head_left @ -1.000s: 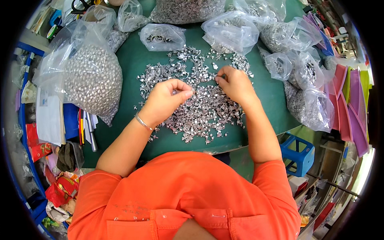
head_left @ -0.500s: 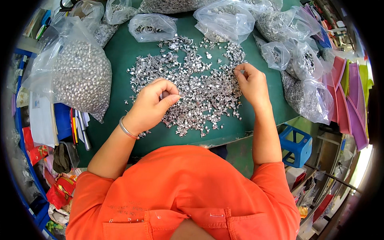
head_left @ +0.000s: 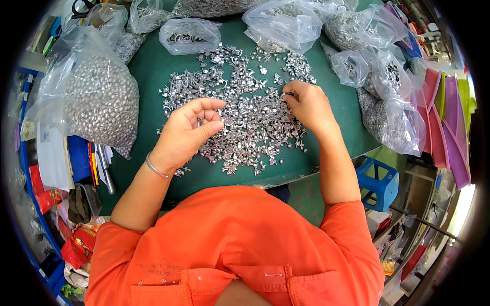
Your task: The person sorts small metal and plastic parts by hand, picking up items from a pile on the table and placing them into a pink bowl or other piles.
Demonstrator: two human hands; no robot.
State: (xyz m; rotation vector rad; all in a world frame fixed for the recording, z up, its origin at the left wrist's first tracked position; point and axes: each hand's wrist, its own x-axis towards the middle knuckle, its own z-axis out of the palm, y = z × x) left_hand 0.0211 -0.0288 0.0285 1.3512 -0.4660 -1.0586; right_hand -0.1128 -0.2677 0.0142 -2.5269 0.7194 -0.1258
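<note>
A spread of small silver-coloured metal pieces (head_left: pixel 255 120), some shaped like rings, lies on a green tabletop (head_left: pixel 145 66). My left hand (head_left: pixel 186 127) hovers at the left side of the pile, its thumb apart from the loosely curled fingers. Something silvery shows between those fingers, but whether it is a held piece or the pile behind is unclear. At the pile's upper right, my right hand (head_left: pixel 310 106) has thumb and fingertips pinched together. What sits in that pinch is too small to make out. A metal bangle (head_left: pixel 154 166) circles my left wrist.
A large clear bag of silver beads (head_left: pixel 99 97) stands at the left. More clear bags of metal parts (head_left: pixel 283 25) line the far edge, and others (head_left: pixel 393 117) sit at the right. Pink and purple trays (head_left: pixel 444 122) stand beyond them. Below the table's right edge is a blue stool (head_left: pixel 380 183).
My right hand has shifted left along the pile, its fingertips still pinched. The left hand's thumb and fingers have parted, and that hand has moved slightly left.
</note>
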